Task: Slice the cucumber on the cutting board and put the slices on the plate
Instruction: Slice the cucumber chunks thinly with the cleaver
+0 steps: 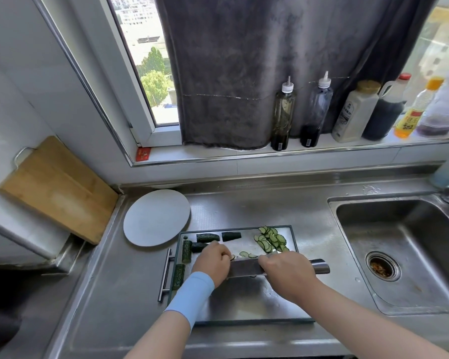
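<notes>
Counter: our grey stainless steel counter (130, 294) has open room left of the board; a steel sink (412, 229) drops away on the right.
Board: the rectangular metal cutting board (244, 301) has its bar handle on the left.
Plate: the round pale grey plate (156, 218) sits just past the board's far-left corner.
Hands: our right hand (287, 270) wraps the steel cleaver (246, 268); our left hand (213, 257) curls over the held chunk (198, 246).
Chunks: the dark green cucumber chunks (208, 237) lie far left on the board; we judge them firm and slippery.
Slices: the thin green cucumber slices (270, 239) are heaped far right, probably limp and wet; we would scoop them on the blade.
</notes>
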The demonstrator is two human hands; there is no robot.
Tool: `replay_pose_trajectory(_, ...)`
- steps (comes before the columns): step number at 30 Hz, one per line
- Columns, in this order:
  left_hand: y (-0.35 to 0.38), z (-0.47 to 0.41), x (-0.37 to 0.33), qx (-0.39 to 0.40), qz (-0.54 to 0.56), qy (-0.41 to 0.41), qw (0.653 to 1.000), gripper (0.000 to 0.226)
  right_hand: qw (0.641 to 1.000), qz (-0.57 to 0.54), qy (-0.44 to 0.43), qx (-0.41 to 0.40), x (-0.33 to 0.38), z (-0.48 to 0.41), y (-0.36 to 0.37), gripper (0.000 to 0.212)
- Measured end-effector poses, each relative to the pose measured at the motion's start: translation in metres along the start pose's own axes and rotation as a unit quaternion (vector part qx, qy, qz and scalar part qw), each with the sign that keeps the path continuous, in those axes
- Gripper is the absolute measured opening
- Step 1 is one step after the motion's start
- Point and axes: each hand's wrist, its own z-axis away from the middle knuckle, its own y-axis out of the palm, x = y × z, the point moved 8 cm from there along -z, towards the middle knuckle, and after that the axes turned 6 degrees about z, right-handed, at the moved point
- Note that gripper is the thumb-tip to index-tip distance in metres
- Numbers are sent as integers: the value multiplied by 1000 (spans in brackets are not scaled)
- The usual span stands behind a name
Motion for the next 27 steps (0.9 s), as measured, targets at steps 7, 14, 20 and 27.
replay_pose_trajectory(7, 17, -3, 6, 125, 37, -4, 991, 42, 1000, -21, 16, 7, 12, 0, -7, 38)
replay_pose_trajectory(14, 29, -3, -24, 195, 61, 77, 976, 33, 999, 27, 19, 23, 22, -3, -15, 40)
replay_pose_trajectory(20, 6, -20, 4, 132, 123, 26, 983, 36, 997, 24, 46, 61, 25, 1, -10, 28)
replay_pose_trajectory(27, -70, 4, 75, -251, 246, -81, 933, 27, 977, -129, 147, 88, 21, 23, 9, 25)
